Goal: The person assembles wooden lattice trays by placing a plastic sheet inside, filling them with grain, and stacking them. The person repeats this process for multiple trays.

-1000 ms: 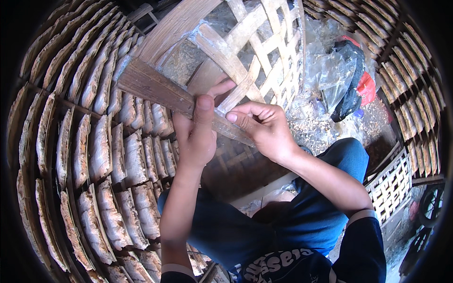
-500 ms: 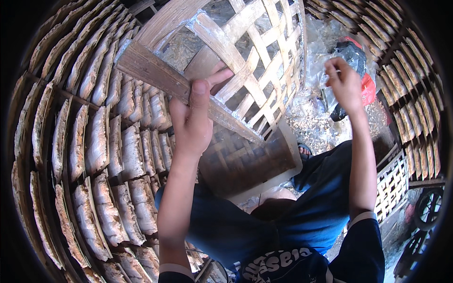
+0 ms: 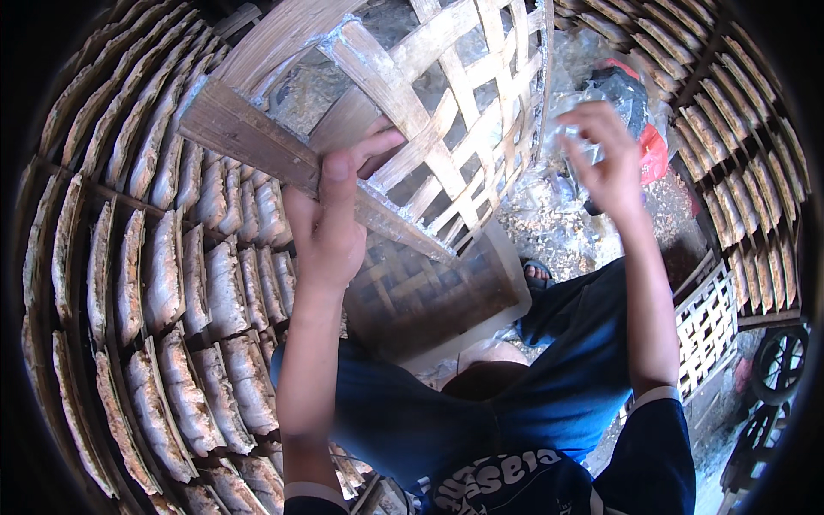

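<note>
Head view: we hold the woven frame (image 3: 382,81) up in front of us, tilted, its top running past the upper edge of the picture. Our left hand (image 3: 333,240) is closed on the brown wooden rail (image 3: 249,135), thumb across the outer face, fingers reaching behind. Our right hand (image 3: 608,163) is raised to the right, apart from the frame, half open with loosely curled fingers; we see nothing in it, though blur means we cannot tell if something small is there. Clear plastic (image 3: 568,67) lies beyond it. Our judgement on method: keep the thumb's pressure on the stout rail, since the thin strips would probably flex. Only one hand is seen supporting the frame, so a steady left wrist matters. Pale residue (image 3: 348,24) at the joint looks crusty; best touched lightly.
</note>
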`<action>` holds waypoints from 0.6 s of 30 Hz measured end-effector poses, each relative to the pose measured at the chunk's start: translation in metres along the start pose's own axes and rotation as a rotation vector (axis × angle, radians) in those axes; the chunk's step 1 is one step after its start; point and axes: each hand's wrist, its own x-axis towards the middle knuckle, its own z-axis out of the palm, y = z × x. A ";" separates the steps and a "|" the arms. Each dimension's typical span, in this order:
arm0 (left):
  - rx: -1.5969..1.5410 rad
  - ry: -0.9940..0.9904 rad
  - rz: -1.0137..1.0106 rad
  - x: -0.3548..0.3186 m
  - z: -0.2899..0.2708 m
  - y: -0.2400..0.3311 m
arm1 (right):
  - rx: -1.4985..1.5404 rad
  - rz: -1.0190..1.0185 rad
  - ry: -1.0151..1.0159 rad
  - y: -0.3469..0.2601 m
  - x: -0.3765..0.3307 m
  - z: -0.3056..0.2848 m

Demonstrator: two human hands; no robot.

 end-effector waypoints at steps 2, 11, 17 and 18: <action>-0.034 0.012 -0.018 -0.002 0.002 0.002 | 0.196 -0.232 -0.093 -0.041 -0.008 0.034; -0.048 0.020 -0.011 -0.005 0.004 0.002 | 0.343 -0.319 -0.123 -0.104 -0.016 0.081; -0.094 -0.008 0.000 -0.008 -0.003 0.000 | 0.399 -0.474 -0.065 -0.098 -0.017 0.097; -0.074 -0.027 0.017 -0.008 -0.006 -0.001 | 0.420 -0.450 -0.081 -0.097 -0.018 0.097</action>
